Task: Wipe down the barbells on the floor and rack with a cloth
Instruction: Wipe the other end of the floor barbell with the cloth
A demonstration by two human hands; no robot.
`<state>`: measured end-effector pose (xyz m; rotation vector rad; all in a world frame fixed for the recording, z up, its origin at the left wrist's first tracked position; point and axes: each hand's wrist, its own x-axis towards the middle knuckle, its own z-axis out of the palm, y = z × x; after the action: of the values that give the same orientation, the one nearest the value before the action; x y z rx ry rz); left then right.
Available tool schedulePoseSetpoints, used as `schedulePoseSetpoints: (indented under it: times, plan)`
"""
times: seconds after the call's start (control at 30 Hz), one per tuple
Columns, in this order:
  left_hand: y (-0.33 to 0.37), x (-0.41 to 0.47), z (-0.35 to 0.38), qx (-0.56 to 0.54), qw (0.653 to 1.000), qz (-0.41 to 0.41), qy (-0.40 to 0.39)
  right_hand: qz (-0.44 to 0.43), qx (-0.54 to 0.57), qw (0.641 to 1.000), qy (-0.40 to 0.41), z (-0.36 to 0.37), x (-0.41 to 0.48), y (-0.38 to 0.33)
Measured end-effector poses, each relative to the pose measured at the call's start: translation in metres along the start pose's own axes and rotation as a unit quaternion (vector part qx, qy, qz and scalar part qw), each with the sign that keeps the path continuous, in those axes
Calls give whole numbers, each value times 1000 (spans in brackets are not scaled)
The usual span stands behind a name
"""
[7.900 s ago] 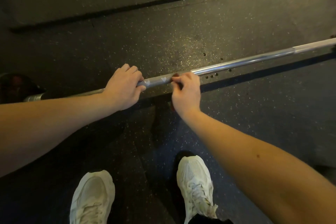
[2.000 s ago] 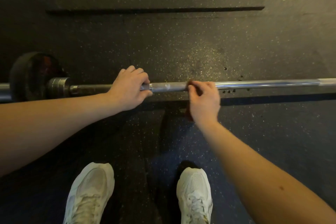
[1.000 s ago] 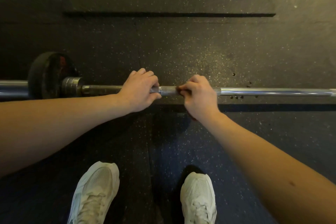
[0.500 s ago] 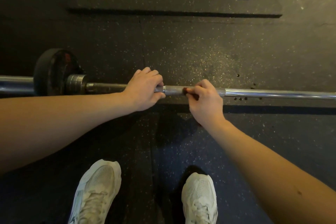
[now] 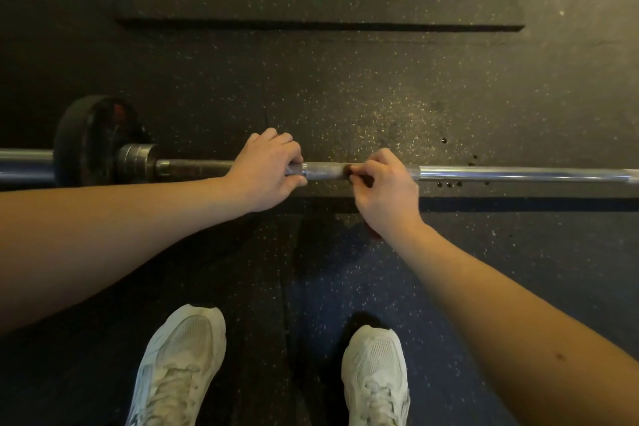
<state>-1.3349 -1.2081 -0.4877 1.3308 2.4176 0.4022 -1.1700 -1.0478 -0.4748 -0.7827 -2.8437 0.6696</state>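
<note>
Rubber floor (image 5: 345, 97), barbell (image 5: 518, 174) lying crosswise, left hand (image 5: 266, 171) gripping it, right hand (image 5: 387, 190) clasping dark cloth (image 5: 347, 169) around it

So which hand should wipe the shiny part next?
Probably the right hand: it pinches the dark cloth on the bar, beside the shiny stretch. The left hand only grips bare bar.

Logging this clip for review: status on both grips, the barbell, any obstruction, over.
Left grip holds barbell shaft. Right grip pinches dark cloth against the bar. Weight plate at far left; bare shaft runs right.
</note>
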Motion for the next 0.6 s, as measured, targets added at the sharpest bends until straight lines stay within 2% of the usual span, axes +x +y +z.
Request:
schedulePoseSetpoints:
  times: [0.1,0.23,0.37,0.5,0.6]
  plan:
    - [2,0,0,3,1000,-1,2,39,15,999,20,8,-1,-8]
    - [5,1,1,4,1000,-7,9,2,24,999,22,23,1,-42]
    - [3,-1,1,0,1000,-7,8,-8,14,1000,-8,14,3,-29]
    - [1,0,-1,0,1000,2,-1,65,19,998,4,-3,-1,1]
    - [2,1,-3,2,1000,3,-3,72,23,997,27,6,-1,-14]
